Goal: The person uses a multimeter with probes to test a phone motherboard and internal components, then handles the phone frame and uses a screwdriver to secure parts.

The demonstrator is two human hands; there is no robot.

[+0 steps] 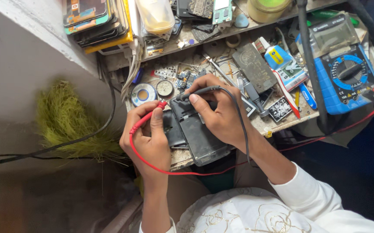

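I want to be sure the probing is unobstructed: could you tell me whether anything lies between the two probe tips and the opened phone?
Nothing visible does: the red probe and black probe reach the opened phone directly.

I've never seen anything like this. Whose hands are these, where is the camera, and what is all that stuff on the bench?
There is no machine here, just a person at work. The single picture comes from a camera worn on their head, looking down at their own two hands.

The left hand holds a red probe on a red wire. The right hand holds a black probe on a black wire. Both tips point at an opened dark phone body lying on the workbench.

The red wire runs to a blue multimeter, a meter with a round dial, at the right. Around it lie a small circuit board, a glue tube, a solder reel and, at the top left, a stack of phone screens. Beside the bench on the left is a green grassy tuft.
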